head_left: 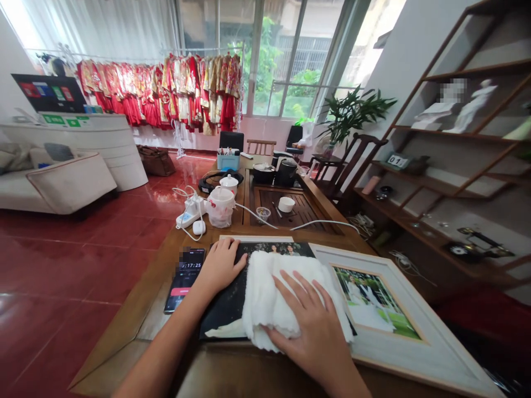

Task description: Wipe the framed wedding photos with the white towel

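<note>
A dark photo print (224,304) with a few small figures near its top lies flat on the wooden table in front of me. My left hand (224,262) rests on its upper left part, fingers stretched and slightly apart. Over the right half of the print is a folded white towel (261,282), which covers much of the picture. Spread and flat, my right hand (311,315) presses on the towel, its thumb by the towel's near fold. To the right, a white-framed photo (377,304) of two people outdoors lies partly under the print's edge.
A phone (185,281) lies left of my left forearm. Beyond stand a wrapped cup (220,207), a power strip (193,210) with cables, and a tea tray (302,207) holding a white cup (286,204). Wooden shelves (468,135) rise at right; red garments (166,91) hang behind.
</note>
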Tool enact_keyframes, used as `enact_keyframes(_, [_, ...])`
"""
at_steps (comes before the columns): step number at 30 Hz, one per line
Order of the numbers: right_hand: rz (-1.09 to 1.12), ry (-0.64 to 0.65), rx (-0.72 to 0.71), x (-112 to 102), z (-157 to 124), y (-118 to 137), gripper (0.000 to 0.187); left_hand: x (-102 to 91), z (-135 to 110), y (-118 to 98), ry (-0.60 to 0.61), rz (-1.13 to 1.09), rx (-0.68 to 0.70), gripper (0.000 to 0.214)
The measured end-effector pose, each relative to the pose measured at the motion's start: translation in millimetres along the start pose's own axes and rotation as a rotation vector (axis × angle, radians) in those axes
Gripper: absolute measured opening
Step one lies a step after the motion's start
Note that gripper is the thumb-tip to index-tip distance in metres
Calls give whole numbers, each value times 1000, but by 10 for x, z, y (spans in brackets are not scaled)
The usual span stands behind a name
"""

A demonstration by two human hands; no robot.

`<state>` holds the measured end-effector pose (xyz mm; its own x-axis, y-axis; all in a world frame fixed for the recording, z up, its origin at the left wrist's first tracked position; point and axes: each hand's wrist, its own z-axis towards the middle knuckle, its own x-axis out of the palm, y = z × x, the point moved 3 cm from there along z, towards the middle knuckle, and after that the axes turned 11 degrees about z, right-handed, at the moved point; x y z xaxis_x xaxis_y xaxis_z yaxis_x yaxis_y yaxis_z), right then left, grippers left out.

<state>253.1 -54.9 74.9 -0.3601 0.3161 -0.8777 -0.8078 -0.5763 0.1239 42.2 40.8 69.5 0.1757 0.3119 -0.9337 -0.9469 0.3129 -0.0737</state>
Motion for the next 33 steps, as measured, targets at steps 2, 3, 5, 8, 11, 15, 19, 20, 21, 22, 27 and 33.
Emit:
enact_keyframes(2, [3,14,-1,-19,-33,9,69,-6,2,-1,0,7,3,38])
enact_keyframes(3, [7,22,1,-19,-20,-2,69,-9,2,-2,1,11,7,38])
enact_keyframes(5, [12,31,10,-1,57,-48,68,-14,2,-3,6,16,16,37])
enact_keyframes(8, [-3,3,49,46,243,-163,67,-14,2,-7,10,19,31,37])
enact_keyframes(11, [-16,-21,67,97,409,-259,66,-7,3,-7,4,18,28,36])
enact_keyframes(15, [-29,-32,59,126,451,-274,66,0,5,2,-2,-5,-2,34])
enact_keyframes(19, [-31,-10,21,92,288,-185,68,-7,4,6,-11,-23,-15,33])
enact_keyframes(20, [-29,3,8,76,234,-160,69,-9,3,6,-11,-25,-17,33])
enact_keyframes(21, [-27,10,0,58,182,-138,70,-11,2,6,-9,-27,-21,33])
enact_keyframes(22, [-25,12,-7,39,136,-121,70,-13,1,7,-9,-30,-26,32])
enact_keyframes(27, [-28,22,-28,0,57,-125,71,-15,-3,9,-15,-34,-15,31])
enact_keyframes(33, [-48,-23,22,69,244,-353,68,-18,-9,6,-18,-24,15,30])
